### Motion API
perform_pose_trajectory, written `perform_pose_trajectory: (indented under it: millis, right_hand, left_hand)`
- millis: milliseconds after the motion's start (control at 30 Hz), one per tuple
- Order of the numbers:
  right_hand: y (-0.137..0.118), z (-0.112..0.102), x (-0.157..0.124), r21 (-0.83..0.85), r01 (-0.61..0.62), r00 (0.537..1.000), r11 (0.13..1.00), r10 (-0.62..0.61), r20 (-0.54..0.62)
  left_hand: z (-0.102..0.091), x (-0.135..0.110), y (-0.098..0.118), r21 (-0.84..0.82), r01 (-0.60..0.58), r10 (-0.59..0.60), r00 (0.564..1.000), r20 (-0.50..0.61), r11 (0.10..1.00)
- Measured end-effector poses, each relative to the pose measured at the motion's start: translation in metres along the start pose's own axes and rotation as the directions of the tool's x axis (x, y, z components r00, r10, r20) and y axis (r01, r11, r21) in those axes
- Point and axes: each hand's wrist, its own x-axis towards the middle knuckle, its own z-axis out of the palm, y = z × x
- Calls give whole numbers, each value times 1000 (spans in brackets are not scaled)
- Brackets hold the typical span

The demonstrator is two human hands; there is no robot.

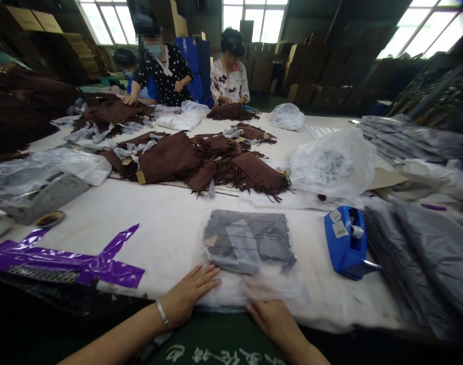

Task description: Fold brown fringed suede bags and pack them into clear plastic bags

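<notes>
A clear plastic bag (301, 291) lies flat on the table in front of me, holding a dark grey folded item (271, 238) with a paler strip across it. A tan tag shows at the item's left side. My left hand (189, 294) rests palm down at the bag's near left edge, fingers stretched out and nothing gripped. By the bag's near edge is my right hand (275, 317). Its fingers are blurred and partly veiled by the film, so their grip is unclear. A blue tape dispenser (343, 243) stands to the right.
Brown fringed pieces (170, 157) with tags spread across the middle. Purple tape (113, 268) sticks along the left front edge. A bulging plastic bag (332, 162) and stacked grey bagged items (432, 253) lie at right. Co-workers (231, 76) stand across the table.
</notes>
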Motion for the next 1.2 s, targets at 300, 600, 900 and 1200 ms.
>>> perform_pose_trajectory:
  millis: [300, 600, 900, 1200]
  right_hand:
    - [4, -57, -22, 242, -181, 945, 953, 100, 312]
    - [83, -105, -20, 156, -112, 983, 981, 86, 164]
    - [47, -66, -17, -179, -260, 965, 949, 261, -17]
    - [58, -54, -21, -158, -358, 934, 920, 355, -47]
  left_hand:
    - [-31, 8, -7, -44, -57, 65, 975, 214, 997]
    - [-53, 16, -10, -96, -134, 154, 954, 258, 986]
    - [-41, 26, 11, 37, 65, -70, 980, 185, 997]
    - [-18, 63, 40, 427, 197, -219, 976, 2, 883]
